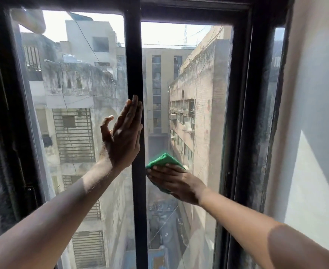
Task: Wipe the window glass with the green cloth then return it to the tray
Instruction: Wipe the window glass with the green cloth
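A folded green cloth [162, 160] is pressed flat against the right pane of window glass [187, 117], low and close to the black centre bar [135, 65]. My right hand [176, 182] lies over the cloth with fingers spread, covering its lower half. My left hand [124, 137] is raised with fingers straight, its edge resting on the centre bar and the left pane [72, 113]. It holds nothing. The tray is not in view.
A black window frame [241, 113] surrounds both panes. A white wall [311, 133] runs along the right side. Through the glass I see tall grey and brown buildings and a narrow alley far below.
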The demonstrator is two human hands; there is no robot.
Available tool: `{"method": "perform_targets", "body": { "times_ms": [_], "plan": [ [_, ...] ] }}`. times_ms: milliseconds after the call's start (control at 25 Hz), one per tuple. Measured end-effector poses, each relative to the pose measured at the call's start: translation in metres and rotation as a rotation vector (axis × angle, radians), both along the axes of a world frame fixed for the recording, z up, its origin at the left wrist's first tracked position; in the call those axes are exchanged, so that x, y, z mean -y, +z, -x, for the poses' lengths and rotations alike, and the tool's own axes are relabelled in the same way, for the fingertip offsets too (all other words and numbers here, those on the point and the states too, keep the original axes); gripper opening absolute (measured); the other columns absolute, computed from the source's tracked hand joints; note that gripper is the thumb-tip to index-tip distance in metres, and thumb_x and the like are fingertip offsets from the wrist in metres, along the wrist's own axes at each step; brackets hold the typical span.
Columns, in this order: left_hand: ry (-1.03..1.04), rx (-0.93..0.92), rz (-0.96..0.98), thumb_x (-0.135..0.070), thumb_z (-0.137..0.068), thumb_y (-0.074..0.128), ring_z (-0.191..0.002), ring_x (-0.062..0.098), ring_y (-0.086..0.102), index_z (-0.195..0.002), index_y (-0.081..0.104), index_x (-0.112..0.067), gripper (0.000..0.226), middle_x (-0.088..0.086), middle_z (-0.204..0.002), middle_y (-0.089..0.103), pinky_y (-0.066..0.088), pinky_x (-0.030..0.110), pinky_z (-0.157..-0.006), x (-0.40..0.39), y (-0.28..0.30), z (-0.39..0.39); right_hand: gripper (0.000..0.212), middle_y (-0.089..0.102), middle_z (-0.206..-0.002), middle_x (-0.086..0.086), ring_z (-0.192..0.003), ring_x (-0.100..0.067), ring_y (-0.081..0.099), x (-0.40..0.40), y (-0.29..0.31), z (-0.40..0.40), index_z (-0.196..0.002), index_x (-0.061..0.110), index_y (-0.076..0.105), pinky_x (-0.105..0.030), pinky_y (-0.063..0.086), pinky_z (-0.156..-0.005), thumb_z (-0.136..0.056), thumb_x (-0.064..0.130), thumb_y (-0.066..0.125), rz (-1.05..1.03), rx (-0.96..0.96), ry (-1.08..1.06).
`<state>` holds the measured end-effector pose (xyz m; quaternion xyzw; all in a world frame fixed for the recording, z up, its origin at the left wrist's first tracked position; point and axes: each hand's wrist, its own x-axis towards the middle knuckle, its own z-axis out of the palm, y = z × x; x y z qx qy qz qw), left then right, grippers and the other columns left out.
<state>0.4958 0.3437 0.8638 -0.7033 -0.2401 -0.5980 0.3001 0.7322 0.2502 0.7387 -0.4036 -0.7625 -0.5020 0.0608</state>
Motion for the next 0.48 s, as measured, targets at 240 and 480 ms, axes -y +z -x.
{"method": "perform_targets", "body": {
  "times_ms": [240,480],
  "plan": [
    [-0.039,-0.241,0.159,-0.015,-0.112,0.056,-0.169,0.02,0.039,-0.175,0.038,-0.01,0.065,0.006,-0.186,0.027,0.04,0.048,-0.122,0.021,-0.003,0.037,0.06,0.067,-0.156,-0.006,-0.145,-0.021,0.065,0.062,0.045,-0.027,-0.149,0.009,0.068,-0.042,0.052,-0.123,-0.091,-0.004,0.068,0.209,-0.425,0.074],
    [-0.484,-0.108,0.735,-0.08,-0.101,0.046,-0.112,0.002,0.071,-0.145,0.065,-0.036,0.065,-0.011,-0.135,0.067,0.052,0.038,-0.102,0.064,-0.009,0.04,0.017,0.069,-0.079,-0.003,-0.07,-0.016,0.069,0.088,0.131,0.062,-0.093,0.014,0.075,-0.031,0.065,-0.06,-0.086,0.007,0.061,0.675,-2.124,0.655]
  ]
}}
